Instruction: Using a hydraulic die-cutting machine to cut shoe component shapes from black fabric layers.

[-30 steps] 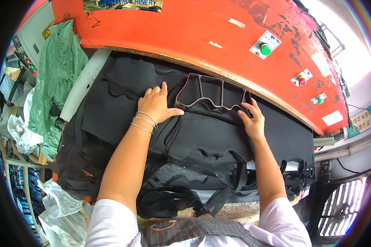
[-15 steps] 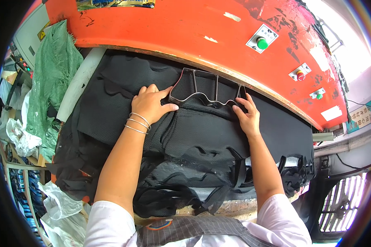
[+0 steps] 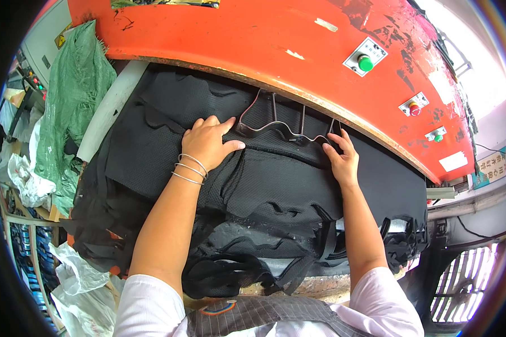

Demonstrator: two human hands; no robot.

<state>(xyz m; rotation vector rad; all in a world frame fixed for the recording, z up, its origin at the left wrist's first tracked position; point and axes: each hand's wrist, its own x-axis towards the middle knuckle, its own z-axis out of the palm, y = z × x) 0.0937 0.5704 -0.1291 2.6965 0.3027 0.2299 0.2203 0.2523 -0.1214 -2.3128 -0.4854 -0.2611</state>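
A wavy-edged metal cutting die (image 3: pixel 289 132) with thin crossbars lies on layered black mesh fabric (image 3: pixel 281 174), its far side hidden beneath the red machine beam. My left hand (image 3: pixel 208 143) rests on the fabric beside the die's left end. Its thumb and forefinger are spread, with a small gap to the metal. Around the die's right front corner, my right hand (image 3: pixel 343 157) has its thumb on the near side and its fingers on the outer side. That hand's contact points are partly hidden.
The red beam (image 3: pixel 253 42) spans the far side, bearing green buttons (image 3: pixel 365 63) and a red knob (image 3: pixel 414 109). Black fabric strips (image 3: pixel 230 272) hang along the near edge. At left are a pale roller (image 3: pixel 112 112), a green woven sack (image 3: pixel 76 106) and plastic bags (image 3: pixel 84 292).
The die has slid farther away under the red beam, so less of its frame shows. My left hand is now apart from it, while my right hand has stayed at its corner.
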